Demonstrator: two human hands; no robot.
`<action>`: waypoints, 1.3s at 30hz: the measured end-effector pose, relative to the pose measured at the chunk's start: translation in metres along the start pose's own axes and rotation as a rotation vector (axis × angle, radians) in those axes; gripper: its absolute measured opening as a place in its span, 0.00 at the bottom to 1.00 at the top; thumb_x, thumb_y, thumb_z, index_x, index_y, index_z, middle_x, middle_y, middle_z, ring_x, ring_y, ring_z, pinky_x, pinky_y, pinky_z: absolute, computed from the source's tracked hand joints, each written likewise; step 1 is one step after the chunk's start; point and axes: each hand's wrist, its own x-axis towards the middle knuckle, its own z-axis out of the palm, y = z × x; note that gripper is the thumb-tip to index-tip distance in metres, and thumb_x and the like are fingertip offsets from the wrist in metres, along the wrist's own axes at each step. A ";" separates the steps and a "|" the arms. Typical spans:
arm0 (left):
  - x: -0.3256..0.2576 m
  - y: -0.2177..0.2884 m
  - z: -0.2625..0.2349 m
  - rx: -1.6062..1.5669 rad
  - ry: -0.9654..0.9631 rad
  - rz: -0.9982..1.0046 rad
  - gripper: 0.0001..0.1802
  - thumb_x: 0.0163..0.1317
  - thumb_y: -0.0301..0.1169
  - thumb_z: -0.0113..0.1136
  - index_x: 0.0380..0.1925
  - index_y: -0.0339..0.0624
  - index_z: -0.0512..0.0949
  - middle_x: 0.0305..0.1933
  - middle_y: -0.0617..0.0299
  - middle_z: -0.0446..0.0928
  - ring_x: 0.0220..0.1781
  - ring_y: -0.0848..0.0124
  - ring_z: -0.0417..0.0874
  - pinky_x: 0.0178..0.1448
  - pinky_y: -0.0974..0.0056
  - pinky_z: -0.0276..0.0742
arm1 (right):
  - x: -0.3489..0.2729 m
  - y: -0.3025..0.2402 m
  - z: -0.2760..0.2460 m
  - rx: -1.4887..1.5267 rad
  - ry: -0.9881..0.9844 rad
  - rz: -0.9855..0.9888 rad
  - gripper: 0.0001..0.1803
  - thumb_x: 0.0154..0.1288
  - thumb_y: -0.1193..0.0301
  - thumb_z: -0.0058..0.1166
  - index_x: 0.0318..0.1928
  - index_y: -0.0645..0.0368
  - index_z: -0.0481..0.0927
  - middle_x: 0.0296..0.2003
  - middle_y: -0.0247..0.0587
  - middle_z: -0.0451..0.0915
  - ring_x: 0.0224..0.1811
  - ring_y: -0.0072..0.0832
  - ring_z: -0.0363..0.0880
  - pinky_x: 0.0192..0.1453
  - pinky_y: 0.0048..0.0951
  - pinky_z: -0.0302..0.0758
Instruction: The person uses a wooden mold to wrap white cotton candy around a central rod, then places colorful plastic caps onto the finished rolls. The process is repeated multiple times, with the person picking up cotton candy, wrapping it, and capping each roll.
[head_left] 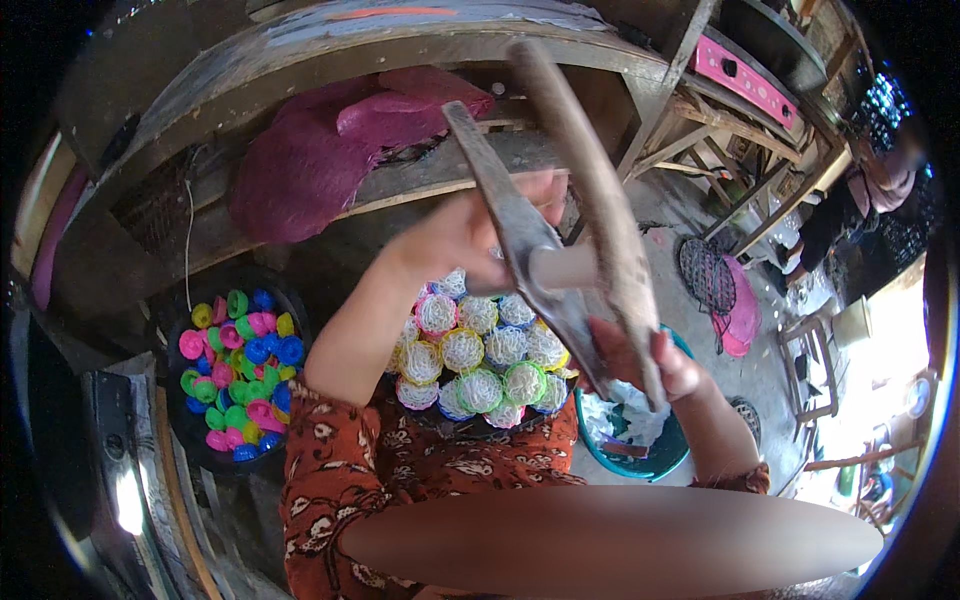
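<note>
A hand press [572,262] is held up in front of me. It has a long curved wooden bar, a flat dark metal bar and a pale cylinder between them. My right hand [648,360] is closed around the lower ends of both bars. My left hand [475,235] is blurred by motion; its fingers wrap behind the metal bar toward the wood. Below the press, on my lap, is a heap of round white lacy noodle cakes [478,391] on small pink, yellow, blue and green moulds. The press hides the pile's right part.
At the left, a black basin [176,425] holds many coloured plastic moulds. A teal basin [670,462] with white plastic stands at the right. A magenta sack [300,170] lies on a wooden shelf ahead. Far right, a person [870,190] sits near a stool [808,370].
</note>
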 end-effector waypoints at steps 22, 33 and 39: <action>0.078 -0.156 -0.052 -1.194 0.314 0.212 0.19 0.58 0.55 0.56 0.33 0.54 0.80 0.41 0.60 0.80 0.51 0.60 0.76 0.58 0.51 0.70 | -0.021 -0.005 -0.078 0.121 0.045 0.403 0.64 0.45 0.23 0.36 0.66 0.69 0.52 0.55 0.58 0.69 0.56 0.43 0.71 0.62 0.45 0.63; 0.069 -0.203 -0.060 -1.240 0.423 0.271 0.22 0.59 0.60 0.50 0.27 0.56 0.80 0.34 0.61 0.79 0.43 0.59 0.79 0.37 0.59 0.77 | -0.014 0.006 -0.090 0.011 0.180 0.449 0.50 0.57 0.31 0.35 0.63 0.64 0.58 0.45 0.57 0.76 0.44 0.43 0.79 0.46 0.42 0.76; 0.070 -0.189 -0.076 -1.159 0.510 0.257 0.23 0.58 0.61 0.50 0.25 0.57 0.78 0.30 0.64 0.77 0.39 0.61 0.78 0.30 0.63 0.75 | 0.003 0.008 -0.095 -0.059 0.203 0.401 0.44 0.60 0.33 0.35 0.56 0.63 0.66 0.40 0.54 0.78 0.34 0.41 0.81 0.39 0.39 0.79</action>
